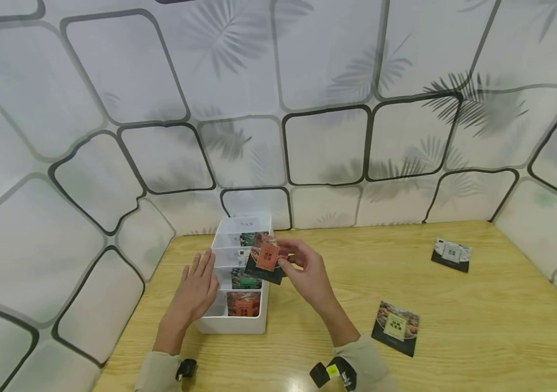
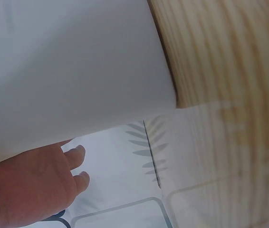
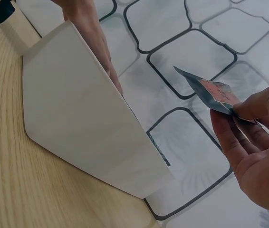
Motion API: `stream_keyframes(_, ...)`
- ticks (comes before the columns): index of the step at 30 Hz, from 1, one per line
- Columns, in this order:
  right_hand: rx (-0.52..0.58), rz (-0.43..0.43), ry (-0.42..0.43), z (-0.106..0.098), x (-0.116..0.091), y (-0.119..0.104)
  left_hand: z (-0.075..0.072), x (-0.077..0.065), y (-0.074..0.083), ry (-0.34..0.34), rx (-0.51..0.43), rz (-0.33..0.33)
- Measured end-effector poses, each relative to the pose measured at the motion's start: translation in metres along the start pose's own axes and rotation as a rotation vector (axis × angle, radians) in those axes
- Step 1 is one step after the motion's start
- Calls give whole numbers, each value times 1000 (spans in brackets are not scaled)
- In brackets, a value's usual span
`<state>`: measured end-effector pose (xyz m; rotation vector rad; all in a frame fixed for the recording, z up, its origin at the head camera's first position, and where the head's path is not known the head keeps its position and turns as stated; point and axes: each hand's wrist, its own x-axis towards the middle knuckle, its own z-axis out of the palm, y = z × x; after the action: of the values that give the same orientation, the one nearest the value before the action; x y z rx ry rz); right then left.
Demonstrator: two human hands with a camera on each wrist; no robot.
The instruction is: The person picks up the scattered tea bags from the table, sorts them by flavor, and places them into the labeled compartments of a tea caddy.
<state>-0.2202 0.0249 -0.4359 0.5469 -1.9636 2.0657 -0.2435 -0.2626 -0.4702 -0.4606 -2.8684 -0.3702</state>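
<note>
A white divided box [image 1: 231, 325] stands on the table, with packets in several compartments. My left hand [image 1: 194, 291] lies along its left rim, fingers straight; the left wrist view shows that hand [image 2: 34, 183] against the box wall [image 2: 77, 71]. Between thumb and fingers, my right hand [image 1: 310, 275] pinches a flat sachet with a red label [image 1: 267, 257], held tilted above the box's right side. The front compartment holds another red-labelled sachet [image 1: 244, 305]. Behind it is a green-labelled sachet [image 1: 246, 280]. Farther back, a pale sachet [image 1: 243, 257] is partly hidden by the held one.
On the wooden table [image 1: 337, 305], a sachet with a yellow label [image 1: 396, 328] lies right of my right forearm. A white-labelled sachet [image 1: 451, 254] lies farther back on the right. A patterned cloth wall [image 1: 324, 147] rises behind the table and at both sides.
</note>
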Motion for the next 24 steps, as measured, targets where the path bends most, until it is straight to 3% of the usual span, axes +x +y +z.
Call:
stream_keyframes(11, -37, -30, -20, 15, -4, 6, 1, 0, -1, 28, -17, 17)
stream_keyframes(17, -82, -4, -79, 23, -7, 10, -3, 0, 0, 6, 2, 16)
stream_keyframes(24, -120, -43, -76, 32, -10, 13, -4, 0, 0, -11, 1, 8)
